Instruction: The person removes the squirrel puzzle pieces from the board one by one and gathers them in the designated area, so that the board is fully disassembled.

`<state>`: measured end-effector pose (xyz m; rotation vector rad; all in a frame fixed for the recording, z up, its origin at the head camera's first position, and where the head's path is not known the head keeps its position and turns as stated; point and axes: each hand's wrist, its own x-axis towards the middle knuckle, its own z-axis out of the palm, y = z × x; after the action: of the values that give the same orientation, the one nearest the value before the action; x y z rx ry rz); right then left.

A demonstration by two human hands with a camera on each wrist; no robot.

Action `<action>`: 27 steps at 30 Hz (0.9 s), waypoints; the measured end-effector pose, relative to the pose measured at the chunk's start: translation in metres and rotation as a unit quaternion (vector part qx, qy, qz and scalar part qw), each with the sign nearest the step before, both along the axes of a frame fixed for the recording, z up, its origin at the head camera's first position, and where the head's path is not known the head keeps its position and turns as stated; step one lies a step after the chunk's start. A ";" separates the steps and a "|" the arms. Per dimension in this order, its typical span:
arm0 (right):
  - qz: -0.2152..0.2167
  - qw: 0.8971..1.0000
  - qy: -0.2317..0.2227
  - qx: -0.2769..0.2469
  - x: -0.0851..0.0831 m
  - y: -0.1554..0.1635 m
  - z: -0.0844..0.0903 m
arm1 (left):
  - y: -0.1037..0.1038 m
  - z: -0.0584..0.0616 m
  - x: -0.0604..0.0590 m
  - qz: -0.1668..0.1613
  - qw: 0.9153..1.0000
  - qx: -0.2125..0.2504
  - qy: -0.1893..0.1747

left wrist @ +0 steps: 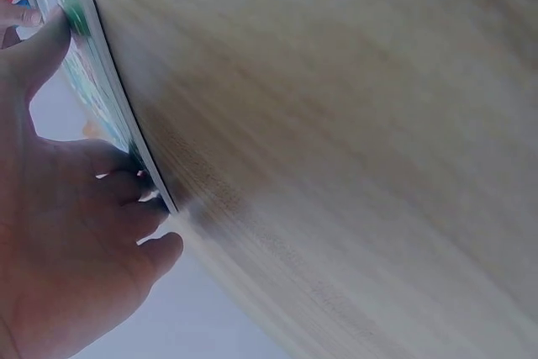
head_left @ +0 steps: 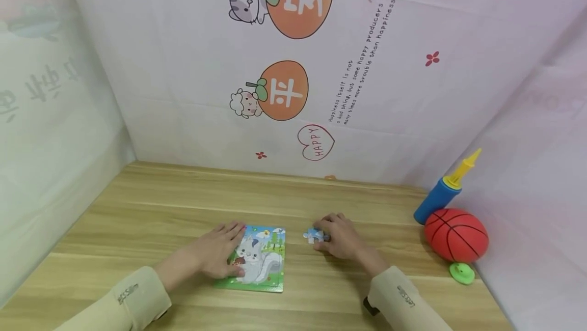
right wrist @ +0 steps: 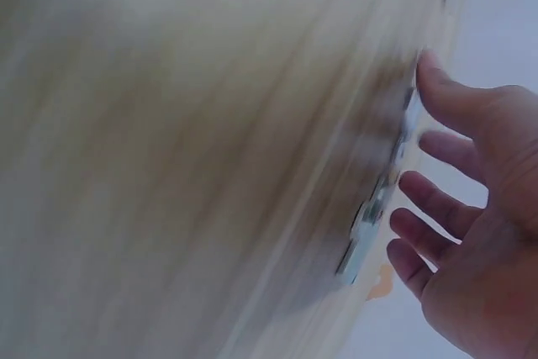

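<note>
A picture puzzle [head_left: 268, 259] of a grey squirrel holding an acorn lies on the wooden table. My left hand [head_left: 220, 250] rests on its left side, fingers spread near the top and thumb across the picture. In the left wrist view the thumb [left wrist: 46, 48] lies over the board's edge [left wrist: 126, 115]. To the right of the board, some loose blue-and-white puzzle pieces [head_left: 314, 235] lie under my right hand [head_left: 341, 237]. Its loosely bent fingers [right wrist: 437, 208] are over those pieces [right wrist: 366, 224] in the right wrist view; part of them is hidden by the hand.
At the table's right side stand a blue hand pump [head_left: 436, 201] with a yellow nozzle, a red toy basketball [head_left: 456, 235] and a small green toy [head_left: 461, 273]. A printed cloth wall [head_left: 192, 91] closes off the back, with cloth at both sides.
</note>
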<state>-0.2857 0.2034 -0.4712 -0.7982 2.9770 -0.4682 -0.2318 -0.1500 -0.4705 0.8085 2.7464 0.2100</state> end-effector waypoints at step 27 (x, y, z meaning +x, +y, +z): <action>0.077 0.990 0.052 0.103 0.028 -0.176 -0.004 | -0.022 0.005 -0.003 0.043 0.999 0.007 -0.009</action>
<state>-0.2574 0.0271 -0.4751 -1.0466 2.9590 -0.1127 -0.2348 -0.1718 -0.4651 0.6904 2.7682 0.2515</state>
